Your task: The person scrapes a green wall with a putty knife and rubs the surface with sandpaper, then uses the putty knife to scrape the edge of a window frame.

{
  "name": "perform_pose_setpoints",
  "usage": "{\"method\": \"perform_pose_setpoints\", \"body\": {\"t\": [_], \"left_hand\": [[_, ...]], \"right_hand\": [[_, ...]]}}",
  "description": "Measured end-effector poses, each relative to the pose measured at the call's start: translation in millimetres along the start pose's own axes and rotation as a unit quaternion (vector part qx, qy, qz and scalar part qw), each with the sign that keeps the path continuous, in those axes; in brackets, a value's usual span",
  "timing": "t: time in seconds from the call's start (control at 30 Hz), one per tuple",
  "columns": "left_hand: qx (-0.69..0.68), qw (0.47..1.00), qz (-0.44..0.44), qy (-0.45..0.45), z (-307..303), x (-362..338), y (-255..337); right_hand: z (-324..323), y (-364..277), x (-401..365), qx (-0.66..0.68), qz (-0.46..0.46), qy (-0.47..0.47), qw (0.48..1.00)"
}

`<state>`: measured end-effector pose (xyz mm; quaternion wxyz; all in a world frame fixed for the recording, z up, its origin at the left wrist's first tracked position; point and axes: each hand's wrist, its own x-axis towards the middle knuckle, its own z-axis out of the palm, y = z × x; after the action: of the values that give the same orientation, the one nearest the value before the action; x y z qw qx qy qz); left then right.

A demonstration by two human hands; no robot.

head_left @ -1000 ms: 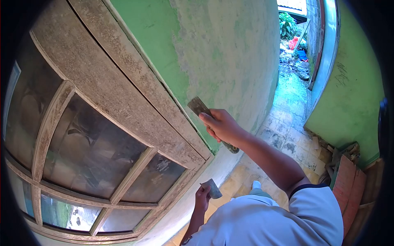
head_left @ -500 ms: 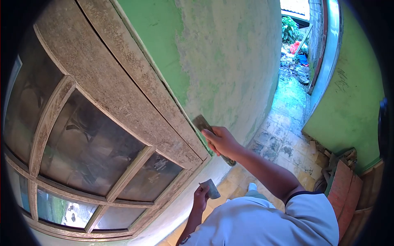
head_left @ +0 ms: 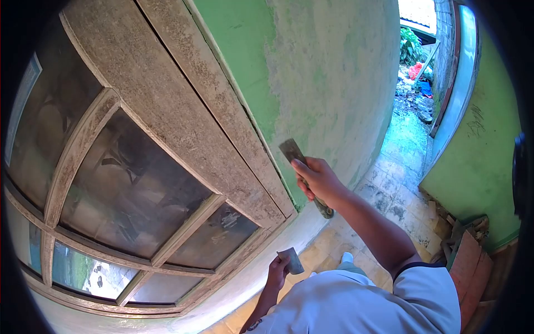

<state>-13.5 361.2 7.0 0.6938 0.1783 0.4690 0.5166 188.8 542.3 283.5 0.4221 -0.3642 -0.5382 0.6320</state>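
Note:
My right hand (head_left: pixel 320 179) is wrapped around a putty knife (head_left: pixel 291 151), its worn flat blade pointing up and left. The end of its handle sticks out below my fist. Blade and hand overlap the wall (head_left: pixel 328 83) in this view, near the wooden window frame. That wall has whitish, patchy filler beside a strip of green paint (head_left: pixel 236 47). Lower down, my left hand (head_left: pixel 277 273) grips a small, grey, flat scraper plate (head_left: pixel 292 261) by one edge, close to my shirt.
At left stands a weathered wooden window (head_left: pixel 183 119) with dusty panes. A tiled floor (head_left: pixel 384 192) runs to an open doorway with plants and debris outside. Reddish boards (head_left: pixel 468 264) lean at the lower right, beside another green wall (head_left: pixel 484 133).
The view has shifted, so window and doorway sit farther right. My right hand and the putty knife appear slightly higher against the window frame's edge; both hands keep their hold.

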Motion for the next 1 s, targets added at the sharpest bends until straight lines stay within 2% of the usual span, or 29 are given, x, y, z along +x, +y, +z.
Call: {"method": "perform_pose_setpoints", "body": {"t": [0.2,0.43,0.6,0.7,0.8,0.9,1.0], "left_hand": [[-0.001,1.000,-0.009,0.003,-4,0,2],[0.041,0.998,-0.032,-0.043,26,16,10],[0.015,0.999,-0.015,-0.039,17,17,6],[0.009,0.999,-0.016,-0.029,7,9,-2],[0.007,0.999,-0.024,-0.024,4,8,-1],[0.007,1.000,-0.022,0.001,0,0,-3],[-0.008,1.000,-0.012,-0.024,-9,2,-5]], "right_hand": [[1,-6,27,-0.022,0.006,-0.010,1.000],[-4,-16,0,-0.060,-0.030,0.005,0.998],[-13,3,-3,-0.056,0.007,0.003,0.998],[10,-27,32,-0.034,-0.044,-0.005,0.998],[12,-36,19,-0.024,-0.044,-0.004,0.999],[17,-26,0,-0.035,-0.048,-0.017,0.998],[9,1,-10,-0.025,-0.018,-0.024,0.999]]}}
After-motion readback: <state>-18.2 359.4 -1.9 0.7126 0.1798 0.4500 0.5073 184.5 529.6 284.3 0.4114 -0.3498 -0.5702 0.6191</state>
